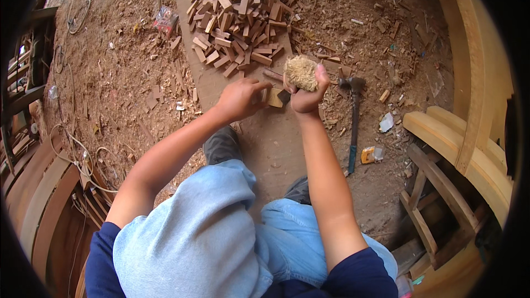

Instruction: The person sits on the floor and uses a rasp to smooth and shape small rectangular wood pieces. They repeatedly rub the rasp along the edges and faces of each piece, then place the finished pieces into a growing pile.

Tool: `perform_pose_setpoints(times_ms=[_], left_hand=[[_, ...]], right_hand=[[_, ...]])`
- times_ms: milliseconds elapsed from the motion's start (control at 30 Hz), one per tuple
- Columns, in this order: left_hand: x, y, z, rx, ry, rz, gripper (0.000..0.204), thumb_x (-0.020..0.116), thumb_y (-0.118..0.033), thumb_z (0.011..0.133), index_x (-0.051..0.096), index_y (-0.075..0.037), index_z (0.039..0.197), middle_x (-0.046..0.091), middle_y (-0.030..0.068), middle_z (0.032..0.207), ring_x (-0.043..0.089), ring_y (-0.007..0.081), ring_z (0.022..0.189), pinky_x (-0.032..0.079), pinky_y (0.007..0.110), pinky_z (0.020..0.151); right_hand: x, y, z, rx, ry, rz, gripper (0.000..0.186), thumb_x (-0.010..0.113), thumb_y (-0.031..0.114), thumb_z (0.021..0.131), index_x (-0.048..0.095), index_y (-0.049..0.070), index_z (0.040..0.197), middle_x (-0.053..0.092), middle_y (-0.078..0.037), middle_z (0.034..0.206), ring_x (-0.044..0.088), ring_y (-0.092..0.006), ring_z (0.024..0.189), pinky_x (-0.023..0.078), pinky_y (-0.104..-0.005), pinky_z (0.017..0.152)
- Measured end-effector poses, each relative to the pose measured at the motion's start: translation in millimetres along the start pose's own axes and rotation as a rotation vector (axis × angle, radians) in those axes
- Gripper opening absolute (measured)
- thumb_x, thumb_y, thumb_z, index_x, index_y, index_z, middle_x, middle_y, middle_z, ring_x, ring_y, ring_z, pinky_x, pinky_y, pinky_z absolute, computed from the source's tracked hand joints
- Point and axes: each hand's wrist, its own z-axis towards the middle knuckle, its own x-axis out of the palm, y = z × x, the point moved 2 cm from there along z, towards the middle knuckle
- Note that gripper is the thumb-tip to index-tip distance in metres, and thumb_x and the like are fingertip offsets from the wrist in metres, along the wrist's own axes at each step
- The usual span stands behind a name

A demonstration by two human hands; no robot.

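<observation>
My left hand [243,99] is closed, its fingers and thumb pinching the edge of a small pale wooden block [275,98]. My right hand [309,95] is wrapped around a tool with a round, frayed, straw-coloured end [301,73], which faces up. The rest of that tool is mostly hidden by the hand. A dark square part [284,96] shows against the block, just below my right fingers; I cannot tell what it belongs to. A reddish stick [274,75] lies behind the block. To the right of my right hand, a hammer [354,121] with a teal grip lies on the ground.
A heap of small wooden blocks [237,19] covers the far end of a flat board [276,143] between my feet. Wood shavings [132,72] litter the floor. A yellow tape measure [368,154] lies near the hammer. Curved timber pieces [450,132] stand right; a pale cord [77,157] trails left.
</observation>
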Motion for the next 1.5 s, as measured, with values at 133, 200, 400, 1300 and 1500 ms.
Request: perform_pose_setpoints(times_ms=[133, 200, 400, 1300, 1500], left_hand=[[3, 0, 0, 0.033, -0.028, 0.014, 0.053, 0.085, -0.029, 0.082, 0.07, -0.018, 0.132, 0.071, 0.012, 0.099, 0.07, 0.0364, 0.097, 0.057, 0.048, 0.082], [4, 1, -1, 0.036, -0.039, 0.024, 0.053, 0.085, -0.029, 0.082, 0.07, -0.018, 0.132, 0.071, 0.0122, 0.1, 0.07, 0.0365, 0.098, 0.057, 0.048, 0.082], [4, 2, 1, 0.026, -0.022, 0.029, 0.054, 0.085, -0.03, 0.082, 0.07, -0.019, 0.132, 0.072, 0.0128, 0.104, 0.07, 0.0369, 0.099, 0.058, 0.048, 0.084], [3, 3, 1, 0.044, 0.012, 0.056, 0.056, 0.086, -0.032, 0.081, 0.07, -0.02, 0.133, 0.071, 0.0125, 0.103, 0.07, 0.0367, 0.098, 0.057, 0.047, 0.085], [3, 1, -5, 0.038, 0.009, 0.047, 0.057, 0.084, -0.031, 0.083, 0.068, -0.021, 0.137, 0.071, 0.012, 0.102, 0.07, 0.0356, 0.101, 0.057, 0.047, 0.086]], right_hand=[[11, 24, -2, -0.212, -0.106, -0.191, 0.066, 0.03, 0.063, 0.1, 0.055, 0.003, 0.091, 0.045, -0.004, 0.061, 0.037, -0.0164, 0.048, 0.029, -0.0332, 0.045], [21, 40, -7, -0.222, -0.056, -0.021, 0.068, 0.03, 0.065, 0.1, 0.055, 0.003, 0.087, 0.043, -0.004, 0.057, 0.035, -0.0158, 0.046, 0.029, -0.0332, 0.045], [22, 40, -5, -0.266, 0.059, -0.023, 0.068, 0.035, 0.065, 0.1, 0.058, 0.001, 0.098, 0.051, -0.006, 0.066, 0.042, -0.0158, 0.049, 0.036, -0.0321, 0.048], [22, 16, 0, -0.377, 0.312, -0.466, 0.062, 0.036, 0.053, 0.103, 0.063, -0.001, 0.088, 0.065, -0.012, 0.079, 0.062, -0.0258, 0.072, 0.048, -0.0427, 0.068], [32, 40, 0, -0.047, 0.036, -0.202, 0.064, 0.034, 0.064, 0.102, 0.058, 0.005, 0.094, 0.05, -0.002, 0.061, 0.04, -0.0112, 0.046, 0.036, -0.0319, 0.044]])
